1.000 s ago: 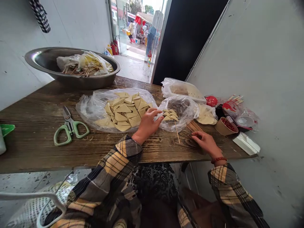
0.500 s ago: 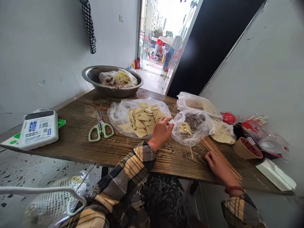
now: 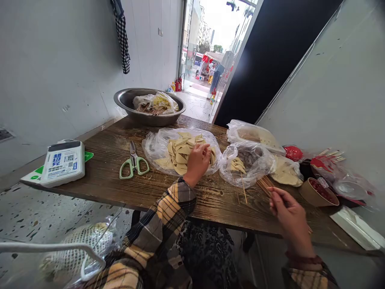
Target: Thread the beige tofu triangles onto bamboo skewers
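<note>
My left hand is over a pile of pale, flat tofu-like slices, its fingers bent down and loosely apart at the slices; the palm side is hidden. The pile lies on a spread clear plastic bag. My right hand is raised over a bundle of thin bamboo skewers, thumb and fingers pinched together; anything between them is too small to make out. Between the hands, a second clear bag holds threaded slices, with skewer ends sticking out toward me.
Green-handled scissors and a white box-shaped device lie left. A metal basin with bagged skewers stands behind. Along the right are a bagged tray, another bag, a paper bowl and a white packet.
My left hand has moved left from the second bag's edge onto the slice pile. My right hand has lifted from the skewer bundle and turned, with its fingers pinched. The view has shifted slightly.
</note>
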A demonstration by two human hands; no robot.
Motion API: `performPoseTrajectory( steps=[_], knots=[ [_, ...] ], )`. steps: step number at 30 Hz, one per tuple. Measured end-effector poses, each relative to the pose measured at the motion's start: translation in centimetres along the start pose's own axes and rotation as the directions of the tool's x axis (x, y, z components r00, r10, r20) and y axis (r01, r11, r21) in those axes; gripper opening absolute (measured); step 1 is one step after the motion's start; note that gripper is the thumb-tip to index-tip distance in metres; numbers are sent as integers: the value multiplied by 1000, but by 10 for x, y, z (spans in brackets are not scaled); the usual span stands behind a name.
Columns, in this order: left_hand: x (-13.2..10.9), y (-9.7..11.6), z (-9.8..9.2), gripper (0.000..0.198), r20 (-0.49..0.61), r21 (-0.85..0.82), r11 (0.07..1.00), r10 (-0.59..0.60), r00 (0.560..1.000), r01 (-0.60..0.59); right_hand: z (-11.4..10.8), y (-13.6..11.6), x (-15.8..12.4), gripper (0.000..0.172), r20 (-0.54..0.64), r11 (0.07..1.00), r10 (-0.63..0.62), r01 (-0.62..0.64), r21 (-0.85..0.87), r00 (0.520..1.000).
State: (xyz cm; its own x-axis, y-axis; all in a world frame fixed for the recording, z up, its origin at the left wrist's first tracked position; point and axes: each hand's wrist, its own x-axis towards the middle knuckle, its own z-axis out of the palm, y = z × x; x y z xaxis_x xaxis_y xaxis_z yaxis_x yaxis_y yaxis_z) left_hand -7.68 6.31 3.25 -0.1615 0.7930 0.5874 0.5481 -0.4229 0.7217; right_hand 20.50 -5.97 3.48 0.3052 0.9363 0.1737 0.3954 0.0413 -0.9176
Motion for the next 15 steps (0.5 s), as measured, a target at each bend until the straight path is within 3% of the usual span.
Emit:
performPoseTrajectory(
  steps=[4, 7, 11, 15],
  knots=[
    [3, -13, -24, 25, -50, 150, 988, 44, 998, -36, 65, -20, -27, 34, 293, 965, 18, -94, 245, 956],
    [2, -26, -44, 26, -73, 278, 960, 53, 996, -31, 102, -25, -35, 34, 422, 937, -12, -137, 321, 907],
    [-4, -41, -67, 28, -69, 453, 891, 29, 997, 6, 127, -25, -32, 37, 451, 931, -22, -146, 334, 892],
    [-7, -49, -77, 31, -5, 549, 835, -15, 1000, 16, 131, -18, -27, 37, 414, 946, -15, -122, 301, 910]
  ],
)
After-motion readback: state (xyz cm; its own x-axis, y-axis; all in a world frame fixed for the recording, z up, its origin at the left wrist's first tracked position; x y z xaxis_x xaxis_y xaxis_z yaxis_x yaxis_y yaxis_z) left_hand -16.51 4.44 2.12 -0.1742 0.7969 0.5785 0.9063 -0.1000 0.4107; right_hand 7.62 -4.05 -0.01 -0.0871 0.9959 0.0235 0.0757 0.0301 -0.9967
